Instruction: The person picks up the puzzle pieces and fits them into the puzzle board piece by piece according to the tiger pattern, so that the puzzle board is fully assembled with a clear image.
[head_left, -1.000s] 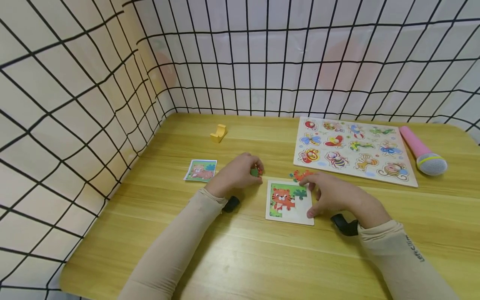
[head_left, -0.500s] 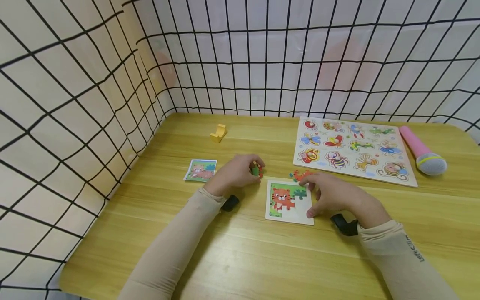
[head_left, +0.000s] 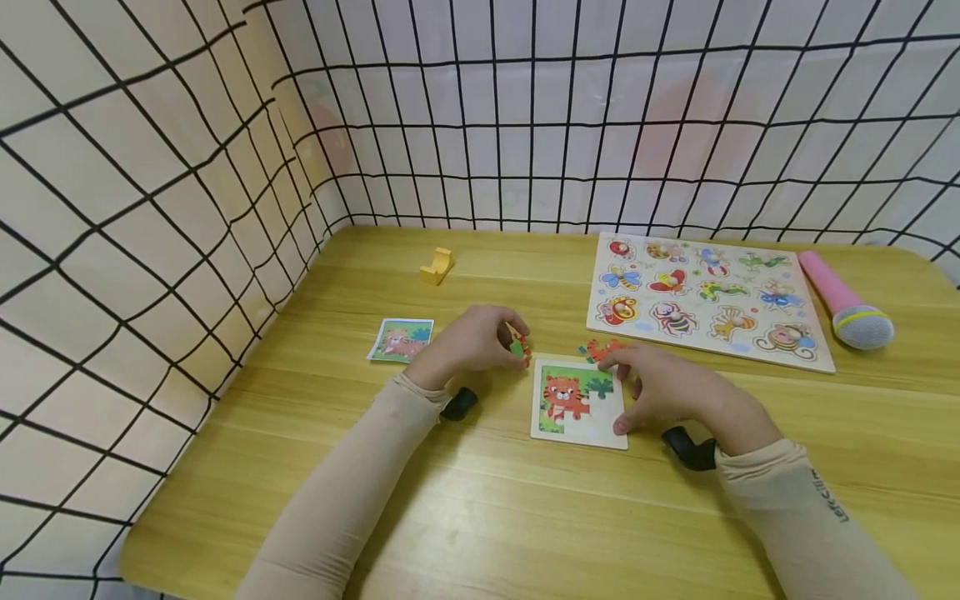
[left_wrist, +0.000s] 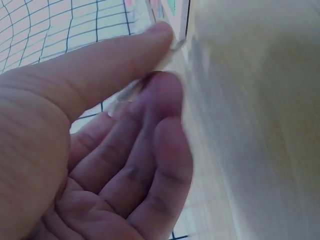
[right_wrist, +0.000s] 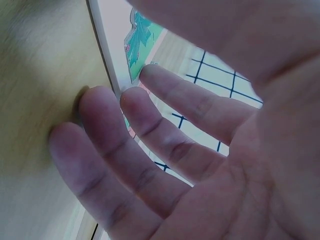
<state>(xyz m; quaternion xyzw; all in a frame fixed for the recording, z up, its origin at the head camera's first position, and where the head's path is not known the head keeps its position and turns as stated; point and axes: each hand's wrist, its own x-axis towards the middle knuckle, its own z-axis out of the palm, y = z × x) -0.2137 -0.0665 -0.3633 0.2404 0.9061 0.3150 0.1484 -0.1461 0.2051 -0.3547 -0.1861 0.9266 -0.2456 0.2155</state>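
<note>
My left hand (head_left: 480, 340) pinches a small green and red jigsaw piece (head_left: 519, 345) between thumb and fingertips, just left of the puzzle board. In the left wrist view only the piece's pale edge (left_wrist: 125, 97) shows. The square puzzle board (head_left: 596, 429) lies flat, its tiger picture (head_left: 564, 392) partly filled in at the left and top; bare tray shows at lower right. My right hand (head_left: 675, 387) holds the board at its right side, forefinger near the top corner and thumb on the right edge. Behind the board lie loose orange striped pieces (head_left: 597, 350), partly hidden by that hand.
A tiger picture card (head_left: 402, 341) lies left of the left hand, and a yellow curved block (head_left: 438, 267) farther back. At the back right are an insect peg puzzle (head_left: 708, 300) and a pink toy microphone (head_left: 843, 300). Black netting (head_left: 532, 125) stands behind the table.
My left hand has shifted slightly right toward the board, and its jigsaw piece has turned between the fingers. The right hand and the board have stayed in place.
</note>
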